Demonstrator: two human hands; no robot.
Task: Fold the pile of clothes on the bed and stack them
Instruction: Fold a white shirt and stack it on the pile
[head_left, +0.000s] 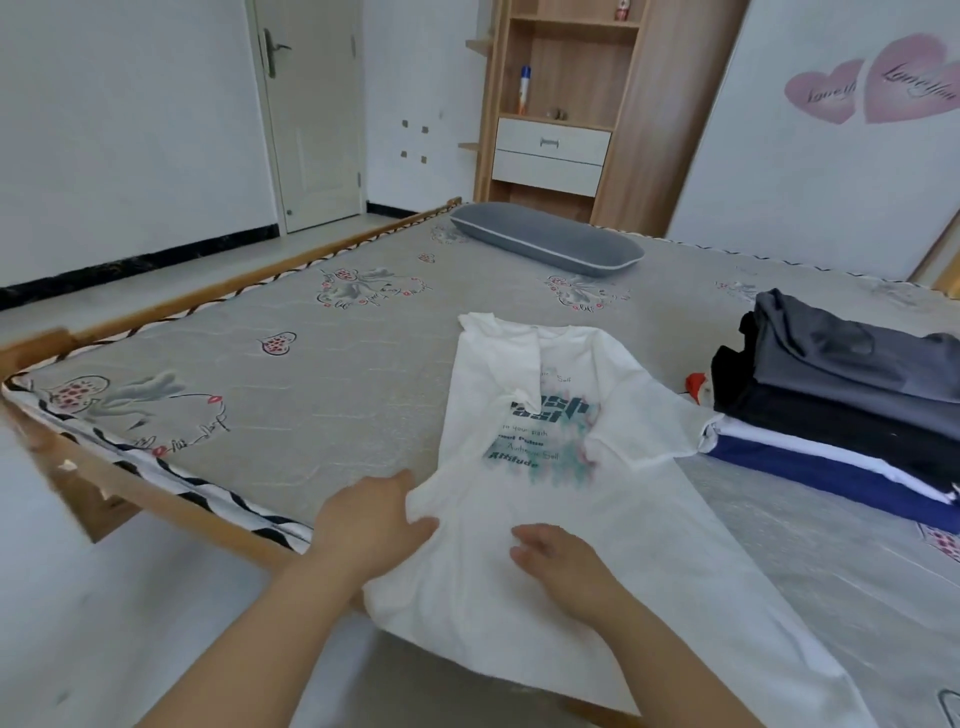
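Two bare forearms reach in from the bottom edge of the frame, nearest the camera. The left hand (371, 522), low and just left of centre, pinches the left edge of a white T-shirt (550, 499), its fingers curled into a gathered fold of the cloth. The right hand (558, 564), just right of it, lies on top of the shirt with fingers loosely spread and pressing the fabric down. The shirt sprawls across the lower middle of the frame on the mattress (322, 374), print side up, with dark and teal lettering on the chest; its left sleeve is folded inward over the front, and its hem hangs past the near edge of the bed. Its right sleeve reaches to the foot of a stack of folded clothes (841, 410) at the right edge, grey on top, then black, white and navy layers. A small red thing (696, 387) peeks out beside the stack, too hidden to identify. A grey pillow (548, 239) lies at upper centre. Behind it stands a wooden shelf unit (566, 104) holding a bottle (524, 89); a door (311, 114) is at upper left, and pink heart decals (872, 83) are at upper right.
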